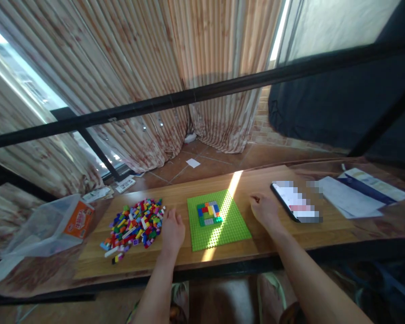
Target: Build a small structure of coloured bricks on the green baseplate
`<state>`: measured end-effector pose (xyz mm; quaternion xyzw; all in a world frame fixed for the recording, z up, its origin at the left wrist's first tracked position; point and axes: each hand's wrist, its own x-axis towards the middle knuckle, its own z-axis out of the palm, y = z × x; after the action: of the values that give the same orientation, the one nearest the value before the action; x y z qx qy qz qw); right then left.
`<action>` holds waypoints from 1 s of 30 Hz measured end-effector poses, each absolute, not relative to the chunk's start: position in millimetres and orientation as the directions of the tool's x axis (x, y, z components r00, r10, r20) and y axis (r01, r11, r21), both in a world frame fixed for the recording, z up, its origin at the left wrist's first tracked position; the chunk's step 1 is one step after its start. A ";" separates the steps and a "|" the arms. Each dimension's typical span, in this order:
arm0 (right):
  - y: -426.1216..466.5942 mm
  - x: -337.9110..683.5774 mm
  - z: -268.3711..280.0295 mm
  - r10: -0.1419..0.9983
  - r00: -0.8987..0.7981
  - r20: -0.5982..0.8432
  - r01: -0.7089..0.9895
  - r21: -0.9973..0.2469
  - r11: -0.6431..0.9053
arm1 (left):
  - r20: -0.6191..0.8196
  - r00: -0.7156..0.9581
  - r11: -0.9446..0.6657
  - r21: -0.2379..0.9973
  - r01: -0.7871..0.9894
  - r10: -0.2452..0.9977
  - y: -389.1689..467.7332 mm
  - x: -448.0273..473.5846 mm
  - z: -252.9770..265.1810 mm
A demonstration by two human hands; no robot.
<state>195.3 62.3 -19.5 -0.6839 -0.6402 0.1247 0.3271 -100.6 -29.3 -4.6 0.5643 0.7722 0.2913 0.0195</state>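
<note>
Lying toward the left edge of the worktop (263,180), bricks (142,223) look light, stiff, side-pinchable; left hand (173,228) half-open, seemingly empty; right hand (264,209) curled, contents hidden.

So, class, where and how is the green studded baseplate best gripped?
Likely pinch the green studded baseplate at its right edge, the right hand coming from the right: the thin sheet lies flat, and the built brick cluster sits nearer the left edge, leaving the right edge bare.

Blur masks part of the phone (284,200), the curled right hand (263,209) hides its own palm, the orange label's lettering (79,220) is illegibly small, and the top edge crops the curtains (138,67).
</note>
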 end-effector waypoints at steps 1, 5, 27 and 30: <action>61.1 195.8 -23.0 0.956 0.151 0.252 0.788 -0.614 0.038 | 0.288 -0.381 0.213 0.477 0.853 0.879 -32.4 -104.2 -8.3; 54.1 193.8 -31.2 0.942 0.145 0.301 0.765 -0.639 0.086 | 0.319 -0.358 0.174 0.485 0.857 0.878 -48.8 -102.6 -26.4; 36.8 218.9 -47.9 0.942 -0.060 0.331 0.710 -0.649 0.273 | 0.370 -0.253 0.091 0.402 0.911 0.894 -82.9 -74.1 -41.0; 15.9 228.3 -47.5 0.946 -0.042 0.321 0.677 -0.688 0.263 | 0.342 -0.229 0.076 0.405 0.911 0.911 -96.2 -71.9 -41.1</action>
<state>228.3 15.9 -47.5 -0.5801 -0.6994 0.1784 0.3776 -71.9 -96.2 -41.1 0.6210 0.7336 0.2760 0.0003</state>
